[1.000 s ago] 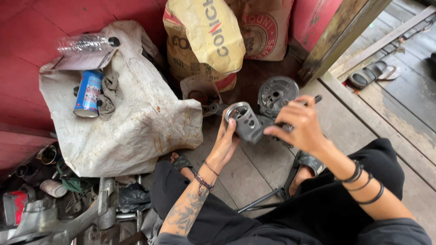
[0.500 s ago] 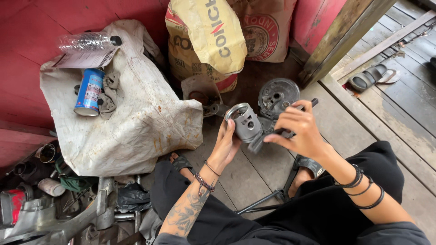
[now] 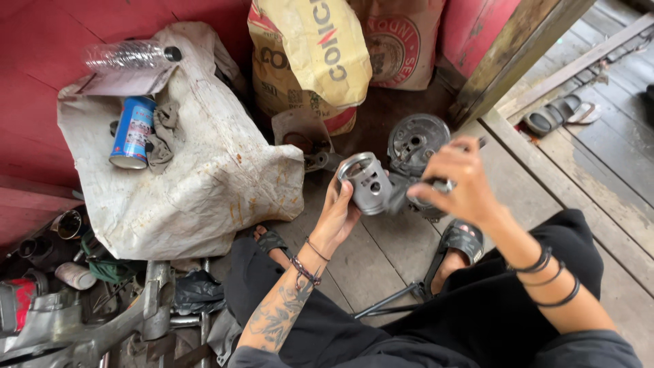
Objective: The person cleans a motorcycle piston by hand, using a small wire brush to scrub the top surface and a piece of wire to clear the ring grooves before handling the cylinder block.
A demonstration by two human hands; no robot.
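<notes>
Piston (image 3: pixel 366 180) held above the floorboards, cupped in left hand (image 3: pixel 338 211) fingers; right hand (image 3: pixel 458 182) fingers closed on dark tool (image 3: pixel 436 182) at its side; advise a firm cradle and controlled strokes.

Your left hand (image 3: pixel 338 212) holds the piston (image 3: pixel 366 182) in front of the round cover (image 3: pixel 416 142) on the floor. To your left, the can (image 3: pixel 132 132) and rag (image 3: pixel 161 132) lie on the sack (image 3: pixel 204 191), with the bottle (image 3: pixel 129 56) behind them.

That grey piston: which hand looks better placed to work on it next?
Probably the right hand: it holds a dark tool against the piston, while the left hand is occupied cradling the piston from below.
</notes>
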